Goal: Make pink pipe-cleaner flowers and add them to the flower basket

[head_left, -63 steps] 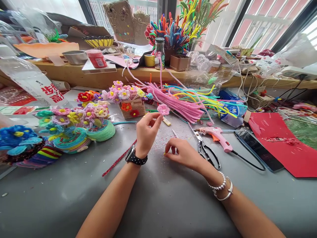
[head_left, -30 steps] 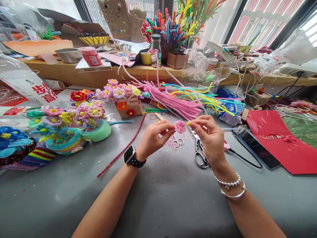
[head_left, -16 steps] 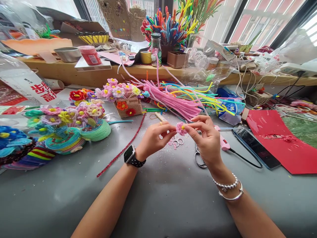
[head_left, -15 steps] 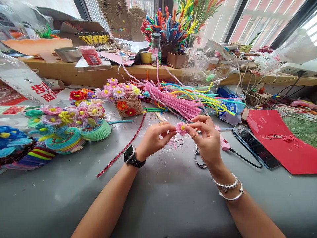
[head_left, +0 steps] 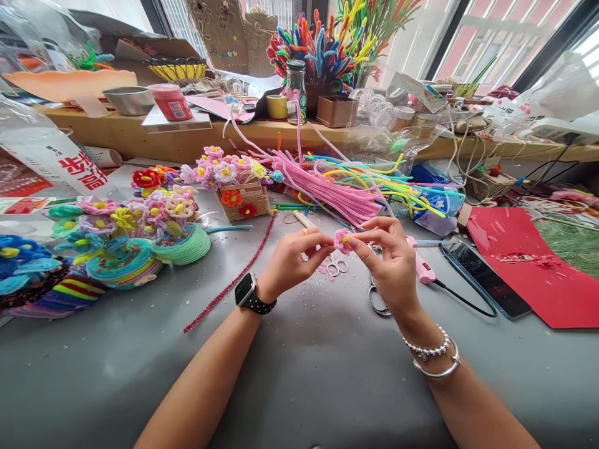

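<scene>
A small pink pipe-cleaner flower point(head_left: 342, 241) with a yellow centre is held up between my two hands above the grey table point(head_left: 309, 374). My left hand point(head_left: 299, 259) pinches the flower's left edge with thumb and forefinger. From the other side, my right hand point(head_left: 386, 262) grips its right edge between thumb and fingers. Below and behind the flower lie small scissors point(head_left: 337, 267) among pink fluff. A larger pair of scissors point(head_left: 377, 303) is partly hidden by my right hand. Just beyond that hand lies a pink glue gun point(head_left: 425, 269) with a black cord.
Pink pipe cleaners point(head_left: 334, 187) lie bundled behind my hands. At left stand a flower-filled basket point(head_left: 243, 201) and coiled pots of flowers point(head_left: 181, 244). A red glittery stem point(head_left: 229, 288) lies by my left wrist. On the right are a phone point(head_left: 486, 280) and red card point(head_left: 538, 268).
</scene>
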Demonstrator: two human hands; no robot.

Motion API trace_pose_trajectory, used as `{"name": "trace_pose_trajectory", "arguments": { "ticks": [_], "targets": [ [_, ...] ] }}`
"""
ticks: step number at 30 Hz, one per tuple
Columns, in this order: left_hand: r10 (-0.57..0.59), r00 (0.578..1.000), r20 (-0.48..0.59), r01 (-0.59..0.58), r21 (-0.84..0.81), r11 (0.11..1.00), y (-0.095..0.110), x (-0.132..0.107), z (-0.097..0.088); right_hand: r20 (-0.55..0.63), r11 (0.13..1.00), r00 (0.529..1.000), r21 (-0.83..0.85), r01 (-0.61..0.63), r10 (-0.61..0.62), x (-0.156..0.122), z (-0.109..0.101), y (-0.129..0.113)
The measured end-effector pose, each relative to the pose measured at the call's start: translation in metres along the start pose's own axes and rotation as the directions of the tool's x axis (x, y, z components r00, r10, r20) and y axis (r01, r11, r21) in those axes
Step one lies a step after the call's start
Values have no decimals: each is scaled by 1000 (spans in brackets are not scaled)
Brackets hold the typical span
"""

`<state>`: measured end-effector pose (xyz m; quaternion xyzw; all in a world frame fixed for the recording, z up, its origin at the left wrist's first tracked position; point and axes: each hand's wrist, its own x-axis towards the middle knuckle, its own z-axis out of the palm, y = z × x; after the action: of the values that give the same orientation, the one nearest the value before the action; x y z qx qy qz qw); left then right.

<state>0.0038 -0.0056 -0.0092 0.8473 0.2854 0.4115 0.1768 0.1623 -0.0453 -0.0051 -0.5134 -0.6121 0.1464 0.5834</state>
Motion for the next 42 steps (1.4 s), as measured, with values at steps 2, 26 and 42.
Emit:
{"name": "trace_pose_trajectory", "arguments": {
  "ticks": [2, 26, 42],
  "targets": [
    [-2, 1000, -5, 2, 2, 1000, 0, 0, 0, 2, 1000, 1000, 6, 3, -3, 0, 0, -1],
    [-21, 1000, -12, 21, 16, 1000, 1, 0, 0, 5, 1000, 1000, -12, 13, -13, 0, 2, -2],
    [-38, 999, 17, 38, 39, 999, 1, 0, 1, 0, 995, 998, -73, 63, -63, 2, -1, -3]
  ]
}}
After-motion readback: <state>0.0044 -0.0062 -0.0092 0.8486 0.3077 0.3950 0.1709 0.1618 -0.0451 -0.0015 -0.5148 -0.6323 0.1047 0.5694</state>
